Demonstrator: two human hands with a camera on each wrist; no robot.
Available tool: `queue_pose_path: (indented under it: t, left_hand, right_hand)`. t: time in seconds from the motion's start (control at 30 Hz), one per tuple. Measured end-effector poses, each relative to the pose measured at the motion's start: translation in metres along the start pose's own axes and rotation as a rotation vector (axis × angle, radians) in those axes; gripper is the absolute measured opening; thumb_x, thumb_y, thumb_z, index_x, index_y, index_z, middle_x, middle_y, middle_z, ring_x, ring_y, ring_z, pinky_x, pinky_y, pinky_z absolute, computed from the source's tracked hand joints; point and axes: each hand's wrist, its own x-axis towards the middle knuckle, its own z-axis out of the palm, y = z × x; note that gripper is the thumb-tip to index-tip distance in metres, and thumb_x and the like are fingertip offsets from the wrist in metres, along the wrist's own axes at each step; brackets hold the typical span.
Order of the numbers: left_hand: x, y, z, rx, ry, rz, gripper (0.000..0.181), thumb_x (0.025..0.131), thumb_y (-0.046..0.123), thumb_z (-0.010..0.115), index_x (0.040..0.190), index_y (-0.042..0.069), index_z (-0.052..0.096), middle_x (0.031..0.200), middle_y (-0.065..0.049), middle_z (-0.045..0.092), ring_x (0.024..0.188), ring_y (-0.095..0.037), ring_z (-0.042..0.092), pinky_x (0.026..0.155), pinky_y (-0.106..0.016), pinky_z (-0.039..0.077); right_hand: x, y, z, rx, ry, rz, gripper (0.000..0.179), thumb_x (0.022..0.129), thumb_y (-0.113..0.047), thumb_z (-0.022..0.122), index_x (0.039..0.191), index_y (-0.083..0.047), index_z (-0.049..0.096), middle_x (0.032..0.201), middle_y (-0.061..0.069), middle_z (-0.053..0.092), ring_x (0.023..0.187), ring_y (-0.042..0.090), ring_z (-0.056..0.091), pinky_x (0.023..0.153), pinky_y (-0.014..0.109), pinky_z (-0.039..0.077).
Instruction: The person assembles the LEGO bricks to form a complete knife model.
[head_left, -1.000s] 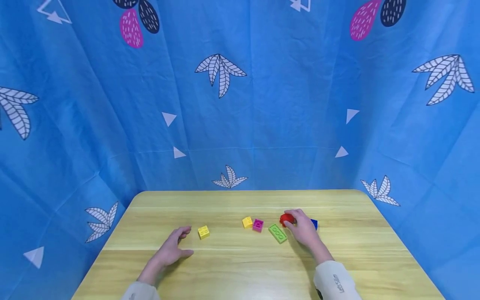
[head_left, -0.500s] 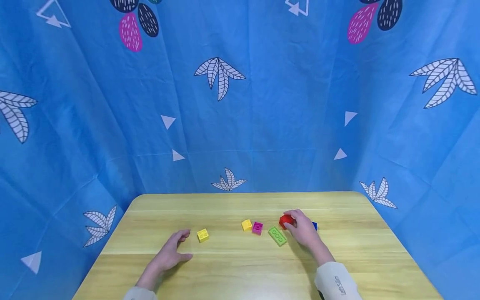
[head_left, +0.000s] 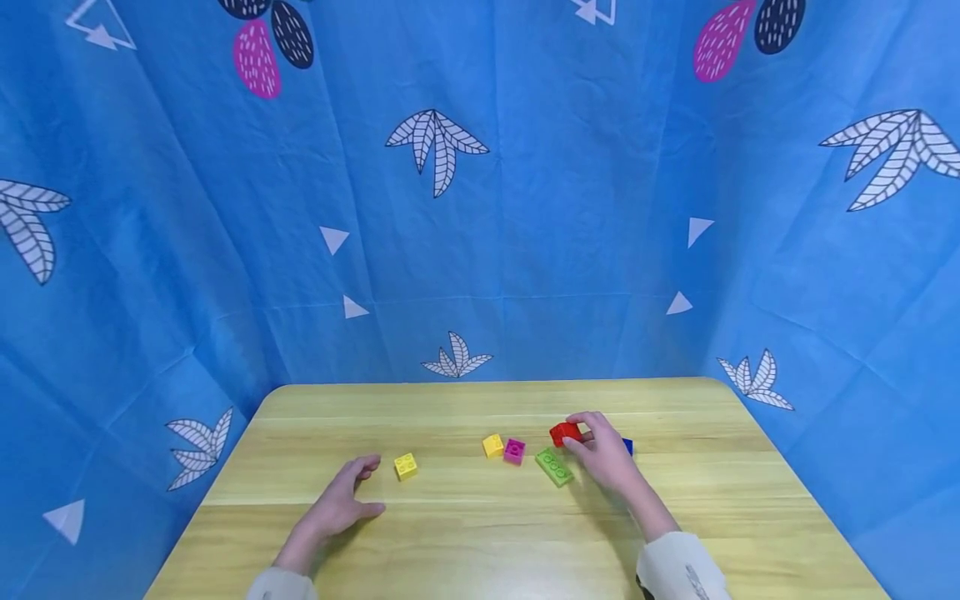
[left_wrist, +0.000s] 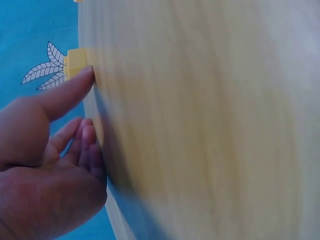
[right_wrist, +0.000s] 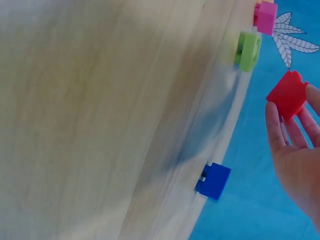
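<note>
Between thumb and fingers my right hand pinches a red toy building brick, held tilted in the right wrist view. Right below it in the head view lies a lime green brick with a row of studs. A blue brick, partly behind the hand in the head view, lies on the table. My left hand rests low over the left side, thumb and fingers spread apart and holding nothing. Just beyond its fingertips sits a yellow brick with studs up.
Near the table's middle lie a second yellow brick and a magenta brick, side by side. The wooden table ends at a blue patterned curtain behind it and on both sides.
My right hand has raised the red brick and shifted it slightly to the left, away from the blue brick. The left hand has stayed in place.
</note>
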Motion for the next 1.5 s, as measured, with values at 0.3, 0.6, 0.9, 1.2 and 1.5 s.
queue_pose_path:
  t: [0.3, 0.6, 0.9, 1.2, 1.5]
  left_hand:
    - [0.001, -0.001, 0.001, 0.006, -0.003, -0.004, 0.084, 0.075, -0.005, 0.084, 0.149, -0.006, 0.044, 0.146, -0.023, 0.051, 0.137, -0.044, 0.047, 0.123, -0.057, 0.033]
    - [0.002, 0.001, 0.0, 0.017, -0.001, -0.016, 0.085, 0.075, -0.005, 0.084, 0.15, -0.005, 0.043, 0.147, -0.023, 0.051, 0.138, -0.045, 0.047, 0.123, -0.058, 0.033]
    - [0.003, 0.001, 0.001, 0.051, -0.011, -0.009, 0.083, 0.078, -0.002, 0.084, 0.15, -0.004, 0.044, 0.147, -0.022, 0.052, 0.138, -0.044, 0.047, 0.123, -0.057, 0.035]
    - [0.001, 0.001, 0.0, 0.05, -0.016, -0.012, 0.084, 0.077, -0.002, 0.085, 0.15, -0.004, 0.043, 0.146, -0.022, 0.052, 0.138, -0.044, 0.047, 0.123, -0.057, 0.034]
    - [0.002, 0.0, 0.0, 0.061, -0.008, -0.009, 0.083, 0.077, -0.001, 0.085, 0.149, -0.003, 0.045, 0.146, -0.021, 0.053, 0.137, -0.044, 0.048, 0.122, -0.058, 0.036]
  right_hand:
    - [-0.014, -0.008, -0.004, 0.103, -0.012, -0.008, 0.038, 0.1, -0.013, 0.069, 0.136, -0.005, 0.059, 0.137, 0.02, 0.061, 0.108, 0.035, 0.07, 0.088, 0.043, 0.063]
    - [-0.028, -0.019, 0.0, 0.196, -0.064, 0.008, 0.038, 0.1, -0.015, 0.07, 0.137, -0.011, 0.063, 0.127, 0.012, 0.058, 0.103, 0.024, 0.07, 0.084, 0.037, 0.064]
    - [-0.044, -0.027, 0.006, 0.361, -0.098, 0.03, 0.038, 0.097, -0.013, 0.071, 0.134, -0.008, 0.063, 0.135, 0.017, 0.056, 0.102, 0.025, 0.071, 0.088, 0.04, 0.064]
    - [-0.057, -0.032, 0.013, 0.366, -0.159, -0.018, 0.038, 0.099, -0.019, 0.07, 0.134, -0.007, 0.063, 0.132, 0.014, 0.065, 0.12, 0.031, 0.066, 0.097, 0.022, 0.058]
    - [-0.069, -0.036, 0.02, 0.381, -0.245, -0.061, 0.039, 0.099, -0.018, 0.069, 0.135, -0.005, 0.061, 0.132, 0.017, 0.066, 0.123, 0.035, 0.065, 0.104, 0.029, 0.057]
